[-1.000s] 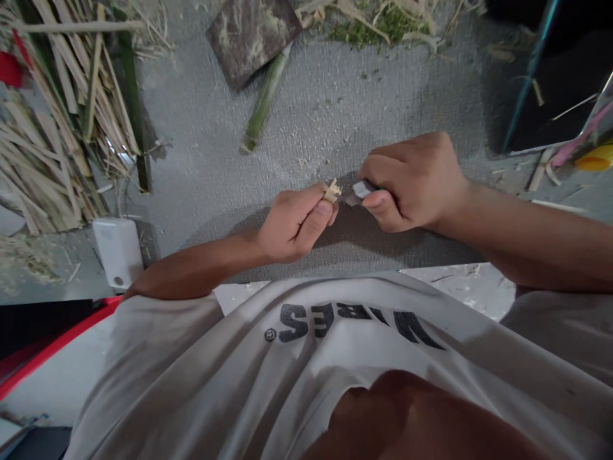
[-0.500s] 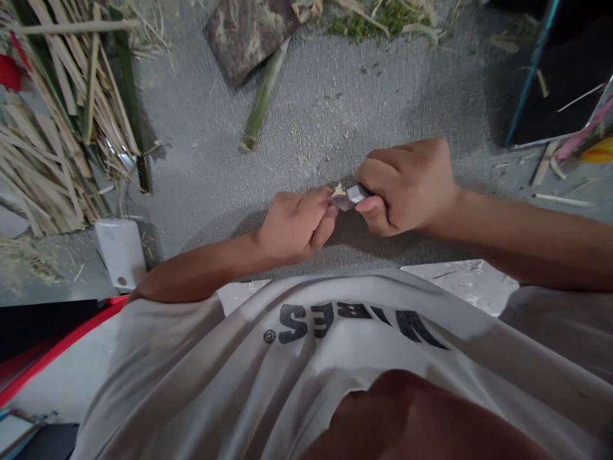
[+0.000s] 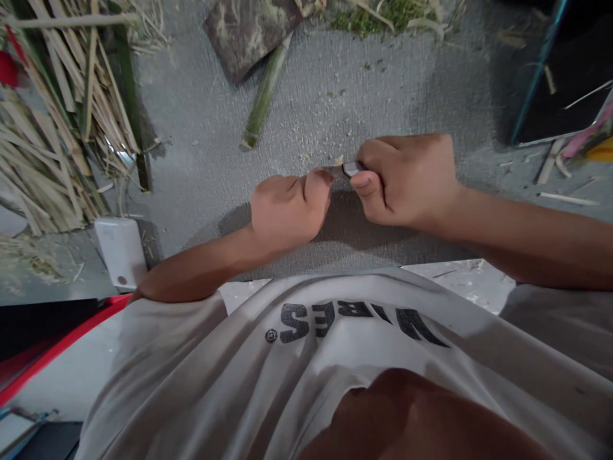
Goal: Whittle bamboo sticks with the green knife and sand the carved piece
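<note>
Above the table in front of my shirt, my right hand (image 3: 407, 182) is wrapped round the silver handle of a small knife (image 3: 338, 170). Its blade points left, toward the closed fingers of my left hand (image 3: 292, 207). The left thumb and fingertips meet right at the blade's end; whatever they pinch is hidden behind them. A pale shaving sits by the blade. Small shavings (image 3: 306, 156) are scattered on the grey table (image 3: 191, 128) just beyond both hands.
Thin split bamboo strips (image 3: 62, 115) lie piled at the left, with a white box-shaped object (image 3: 121, 252) below them. A green bamboo piece (image 3: 265, 96) sticks out from under a dark slab (image 3: 251, 35). At the right rests a black glossy panel (image 3: 565, 83). Green scraps (image 3: 378, 19) lie farther back.
Both hands have moved slightly away from my body. My left hand has turned, its fingers more curled. The clump of shavings on the blade has mostly gone, leaving a small pale bit.
</note>
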Motion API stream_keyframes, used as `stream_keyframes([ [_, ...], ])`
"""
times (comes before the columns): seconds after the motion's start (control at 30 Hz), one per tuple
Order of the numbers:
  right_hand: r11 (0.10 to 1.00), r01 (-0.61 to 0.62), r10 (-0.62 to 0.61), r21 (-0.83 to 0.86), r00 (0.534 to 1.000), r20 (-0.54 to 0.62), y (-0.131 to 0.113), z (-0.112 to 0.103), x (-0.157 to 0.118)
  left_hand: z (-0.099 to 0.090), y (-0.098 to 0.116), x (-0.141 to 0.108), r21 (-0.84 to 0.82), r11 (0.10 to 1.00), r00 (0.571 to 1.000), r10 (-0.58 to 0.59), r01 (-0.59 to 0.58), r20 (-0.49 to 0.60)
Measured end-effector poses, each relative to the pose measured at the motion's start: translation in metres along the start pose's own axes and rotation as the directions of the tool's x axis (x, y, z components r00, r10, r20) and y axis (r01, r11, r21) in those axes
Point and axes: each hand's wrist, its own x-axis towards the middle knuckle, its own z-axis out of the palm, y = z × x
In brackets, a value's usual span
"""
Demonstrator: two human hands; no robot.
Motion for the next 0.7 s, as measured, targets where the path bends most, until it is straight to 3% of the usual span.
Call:
stream_keyframes([
  [0.2, 0.996, 0.090, -0.090, 0.003, 0.991, -0.095, 0.012, 0.004, 0.002, 0.000, 0.011, 0.001, -0.109, 0.985, 0.987, 0.124, -0.135, -0.101],
  [0.33, 0.984, 0.176, -0.170, 0.015, 0.967, -0.189, 0.015, 0.008, 0.003, 0.008, 0.016, -0.001, -0.329, 0.942, 0.995, 0.032, -0.063, -0.099],
  [0.43, 0.978, 0.204, -0.196, 0.038, 0.969, -0.148, 0.015, 0.006, 0.003, 0.008, 0.015, -0.002, -0.478, 0.878, 1.000, 0.013, -0.022, -0.021],
  [0.5, 0.978, 0.206, -0.201, 0.042, 0.974, -0.101, 0.016, 0.003, 0.004, 0.004, 0.015, -0.001, -0.548, 0.836, 0.996, 0.013, 0.037, 0.086],
  [0.6, 0.969, 0.244, -0.241, 0.040, 0.968, -0.077, 0.018, 0.000, 0.005, -0.001, 0.015, 0.003, -0.599, 0.779, 0.968, -0.041, 0.186, 0.248],
  [0.7, 0.945, 0.321, -0.317, 0.058, 0.946, -0.071, 0.021, -0.002, 0.006, -0.005, 0.017, 0.008, -0.635, 0.726, 0.948, -0.075, 0.264, 0.309],
])
